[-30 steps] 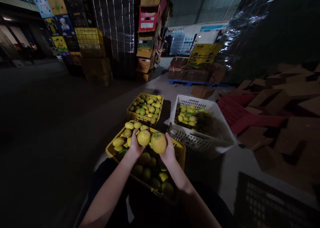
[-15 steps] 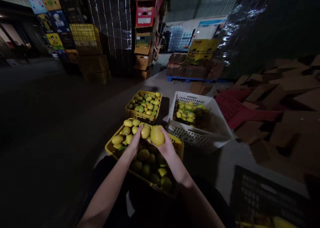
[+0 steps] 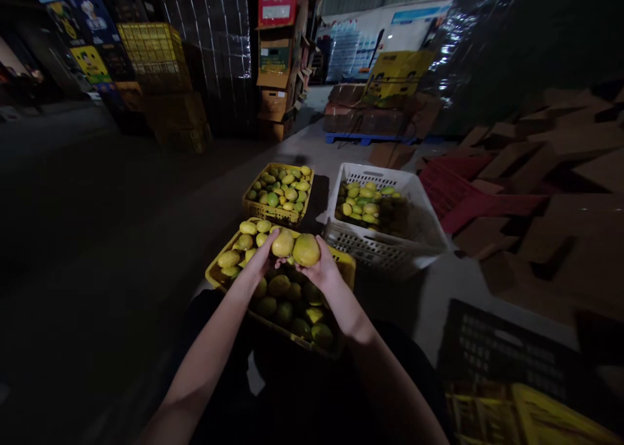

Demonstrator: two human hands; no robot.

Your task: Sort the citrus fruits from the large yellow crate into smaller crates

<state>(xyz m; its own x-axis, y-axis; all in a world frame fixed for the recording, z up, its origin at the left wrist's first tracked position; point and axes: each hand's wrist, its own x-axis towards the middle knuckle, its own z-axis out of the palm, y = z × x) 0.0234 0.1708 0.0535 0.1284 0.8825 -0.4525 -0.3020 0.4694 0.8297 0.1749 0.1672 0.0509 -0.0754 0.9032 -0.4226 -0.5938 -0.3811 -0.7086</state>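
Note:
My left hand (image 3: 264, 258) is closed round a yellow fruit (image 3: 283, 243). Beside it, my right hand (image 3: 324, 266) grips a larger yellow-green fruit (image 3: 306, 250). Both fruits are held side by side above a yellow crate (image 3: 347, 261) filled with yellow and green fruit. Just beyond stands another yellow crate (image 3: 252, 210), full of similar fruit. To the right, a white crate (image 3: 424, 211) holds fruit mostly in its left and far part.
A red crate (image 3: 487, 204) lies tilted by a heap of cardboard (image 3: 546, 263) at the right. Yellow (image 3: 546, 412) and black crates (image 3: 511, 347) are at the lower right. Stacked boxes (image 3: 275, 62) and a blue pallet (image 3: 363, 138) stand farther back.
The view has tilted down slightly, so most of the scene sits higher in the picture. Both hands still hold their fruits, which are now turned a little and almost level.

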